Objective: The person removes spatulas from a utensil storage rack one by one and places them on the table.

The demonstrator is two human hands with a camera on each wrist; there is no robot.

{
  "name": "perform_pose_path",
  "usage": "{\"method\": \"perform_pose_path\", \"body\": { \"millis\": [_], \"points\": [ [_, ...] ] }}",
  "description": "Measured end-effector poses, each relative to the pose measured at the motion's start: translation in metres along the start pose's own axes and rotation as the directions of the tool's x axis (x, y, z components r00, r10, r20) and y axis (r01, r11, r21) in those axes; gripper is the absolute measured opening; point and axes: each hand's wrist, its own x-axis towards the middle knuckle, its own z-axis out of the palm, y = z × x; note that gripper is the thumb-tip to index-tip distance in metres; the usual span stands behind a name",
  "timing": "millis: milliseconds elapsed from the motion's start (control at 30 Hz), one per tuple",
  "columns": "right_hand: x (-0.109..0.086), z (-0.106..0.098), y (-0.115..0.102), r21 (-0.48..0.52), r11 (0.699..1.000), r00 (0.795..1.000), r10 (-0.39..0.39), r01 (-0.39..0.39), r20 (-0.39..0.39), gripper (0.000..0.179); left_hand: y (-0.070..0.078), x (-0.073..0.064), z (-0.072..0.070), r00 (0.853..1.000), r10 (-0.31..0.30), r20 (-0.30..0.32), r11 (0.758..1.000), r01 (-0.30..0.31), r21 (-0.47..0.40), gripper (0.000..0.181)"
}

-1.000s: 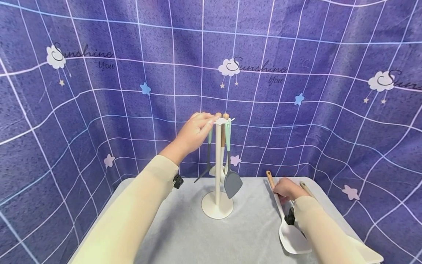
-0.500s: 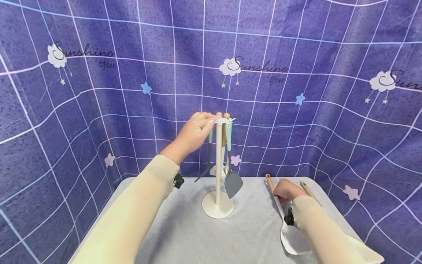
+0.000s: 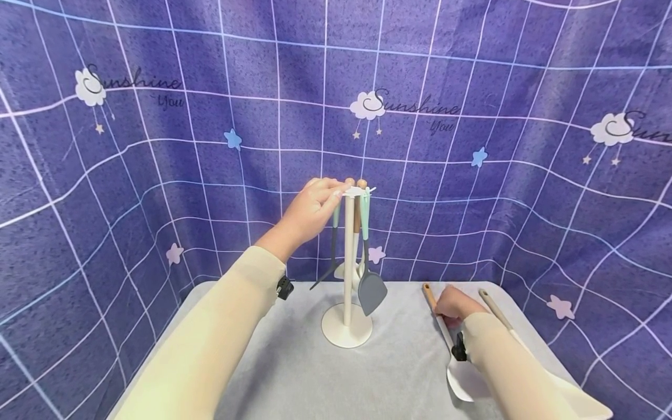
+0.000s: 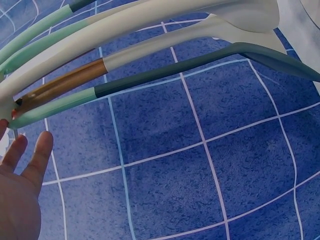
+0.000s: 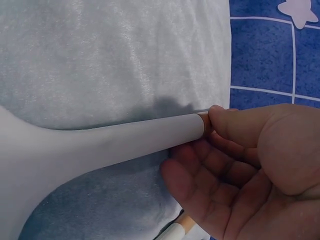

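Observation:
A cream utensil stand (image 3: 349, 256) rises from a round base near the table's middle. My left hand (image 3: 310, 207) rests on its top, fingers extended over it; the left wrist view shows two fairly straight fingers beside the handles. From the stand hang a dark grey turner (image 3: 372, 293) with a mint handle, another dark, mint-handled tool (image 3: 333, 256) and a white utensil with a brown handle (image 4: 70, 85). At the right, my right hand (image 3: 452, 304) pinches a white turner (image 5: 125, 140) at the lower end of its wooden handle. My sleeve partly covers its blade.
A second white utensil with a beige handle (image 3: 493, 306) lies to the right of my right hand, partly under the forearm. A grey cloth (image 3: 294, 373) covers the table. A purple-blue curtain (image 3: 262, 76) surrounds the back and sides.
The right hand and the white turner have shifted slightly; the turner's handle end sits lower in the head view and more of its blade is hidden. The left hand stays on the stand.

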Motion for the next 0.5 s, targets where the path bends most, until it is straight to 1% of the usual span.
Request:
{"method": "perform_pose_path", "body": {
  "millis": [133, 333, 433, 500],
  "points": [
    [-0.0010, -0.0015, -0.0015, -0.074, 0.997, 1.000, -0.011, 0.012, 0.013, 0.025, 0.0007, 0.0017, 0.0011, 1.000, 0.002, 0.001, 1.000, -0.002, -0.003, 0.045],
    [-0.0010, -0.0009, -0.0008, -0.141, 0.989, 0.999, -0.031, 0.036, 0.036, 0.032, 0.0021, 0.0006, 0.0007, 1.000, -0.003, -0.009, 1.000, 0.003, 0.000, 0.045],
    [-0.0011, -0.0020, -0.0003, -0.204, 0.977, 0.998, -0.057, 0.064, 0.040, 0.035, 0.0028, -0.0003, -0.0002, 1.000, -0.008, -0.003, 1.000, 0.008, 0.002, 0.046],
    [-0.0022, -0.0046, -0.0007, -0.224, 0.972, 0.997, -0.063, 0.069, 0.034, 0.036, 0.0031, -0.0003, 0.0000, 1.000, -0.011, -0.001, 1.000, 0.011, 0.002, 0.046]
  ]
}}
